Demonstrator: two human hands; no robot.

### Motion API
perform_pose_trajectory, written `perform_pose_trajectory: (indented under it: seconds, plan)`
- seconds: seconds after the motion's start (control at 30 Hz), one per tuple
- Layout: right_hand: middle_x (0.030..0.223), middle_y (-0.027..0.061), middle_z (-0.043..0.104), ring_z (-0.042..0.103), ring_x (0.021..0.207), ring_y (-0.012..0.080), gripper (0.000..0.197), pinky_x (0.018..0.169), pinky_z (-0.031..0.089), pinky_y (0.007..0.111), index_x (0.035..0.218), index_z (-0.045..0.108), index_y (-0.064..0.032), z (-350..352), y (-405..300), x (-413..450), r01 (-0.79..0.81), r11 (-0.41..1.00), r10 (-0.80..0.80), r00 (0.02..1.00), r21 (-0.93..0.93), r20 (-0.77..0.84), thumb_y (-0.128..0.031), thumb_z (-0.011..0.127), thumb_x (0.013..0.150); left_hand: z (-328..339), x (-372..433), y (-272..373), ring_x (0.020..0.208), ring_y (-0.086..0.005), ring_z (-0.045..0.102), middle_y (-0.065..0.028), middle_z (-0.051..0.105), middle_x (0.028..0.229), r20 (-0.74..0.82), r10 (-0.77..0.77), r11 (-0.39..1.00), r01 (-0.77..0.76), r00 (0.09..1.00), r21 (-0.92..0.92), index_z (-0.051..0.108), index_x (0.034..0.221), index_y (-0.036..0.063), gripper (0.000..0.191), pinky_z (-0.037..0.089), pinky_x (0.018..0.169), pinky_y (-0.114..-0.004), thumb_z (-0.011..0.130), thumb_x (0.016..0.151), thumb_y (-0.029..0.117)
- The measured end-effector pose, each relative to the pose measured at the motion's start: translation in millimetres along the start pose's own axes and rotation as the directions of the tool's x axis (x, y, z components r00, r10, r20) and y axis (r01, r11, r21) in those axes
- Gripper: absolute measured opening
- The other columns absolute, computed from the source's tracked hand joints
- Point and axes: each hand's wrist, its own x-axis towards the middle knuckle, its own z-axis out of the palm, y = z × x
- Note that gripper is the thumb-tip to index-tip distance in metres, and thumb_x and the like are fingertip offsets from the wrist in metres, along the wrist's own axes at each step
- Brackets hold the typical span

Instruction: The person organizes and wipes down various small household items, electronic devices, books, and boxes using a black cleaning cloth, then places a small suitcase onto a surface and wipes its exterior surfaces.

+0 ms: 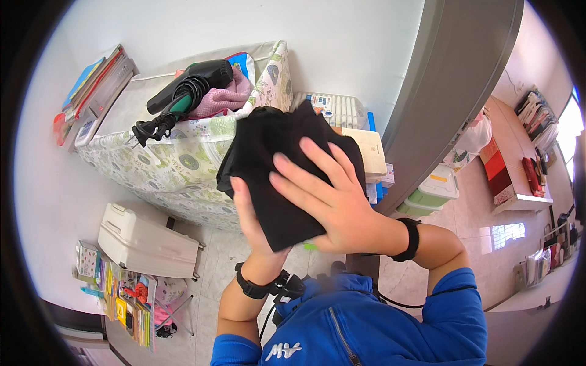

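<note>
A folded black cloth (293, 183) is held up in front of me at the middle of the view, hiding what lies behind it. My left hand (258, 219) supports it from below and the left side, its thumb along the cloth's edge and its other fingers hidden. Spread flat on top of the cloth is my right hand (325, 196), with the fingers pointing up and to the left. Beyond the cloth, at the upper left, a black hair dryer (192, 84) with a coiled cord and a pink textured cloth (226, 94) rest on a surface with a patterned cover (183, 155).
A white suitcase (146, 242) stands on the floor at left, near a rack of books (132, 311). Behind the cloth are a cream box (368, 153) and a clear case of white tubes (343, 107). At right runs a grey door frame (453, 78), with lidded bins (430, 192) beyond.
</note>
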Motion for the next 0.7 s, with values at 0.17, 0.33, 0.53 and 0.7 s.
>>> perform_pose_trajectory:
  seconds: [0.17,0.33,0.53,0.7]
  plan:
    - [0.134,0.0073,0.047,0.037,0.126,0.0324,0.075,0.099,0.029,0.049,0.122,0.055,-0.0052,-1,32,-55,0.181,0.967,-0.201,0.974,0.181,0.101,-0.019,0.069,0.049,-10,12,18,0.116,-0.0221,0.049,-0.0089,0.051,0.127,0.043,0.174,0.984,-0.176,0.984,0.039,0.044,0.13,0.0033,0.058,0.035,0.101,-0.036,0.034,0.095,0.049]
    - [0.115,0.0157,0.06,0.051,0.111,0.038,0.054,0.092,0.038,0.048,0.107,0.062,0.0008,-31,62,-85,0.084,0.989,-0.065,0.986,0.122,-0.155,-0.034,0.07,0.067,-19,15,16,0.119,-0.0229,0.046,-0.0094,0.046,0.132,-0.03,0.179,0.981,-0.176,0.983,0.087,0.041,0.131,0.0037,0.053,0.035,0.102,-0.037,0.039,0.095,0.043]
    - [0.132,0.0137,0.048,0.044,0.119,0.0403,0.061,0.096,0.036,0.047,0.124,0.054,-0.0076,-42,10,17,0.069,0.993,-0.081,0.989,-0.101,-0.124,-0.023,0.068,0.066,-15,-2,-15,0.12,-0.0241,0.045,-0.0108,0.045,0.132,-0.046,0.152,0.974,-0.141,0.987,0.178,0.037,0.133,0.0035,0.05,0.037,0.101,-0.037,0.041,0.094,0.036]
    - [0.139,0.0157,0.039,0.041,0.121,0.0412,0.063,0.098,0.035,0.045,0.128,0.052,-0.0102,-7,21,26,-0.015,0.996,0.003,0.989,-0.084,-0.148,-0.021,0.067,0.068,-20,3,-2,0.118,-0.0228,0.047,-0.013,0.048,0.128,0.285,0.137,0.989,-0.149,0.949,0.022,0.04,0.131,-0.0005,0.047,0.039,0.098,-0.036,0.037,0.09,0.023]
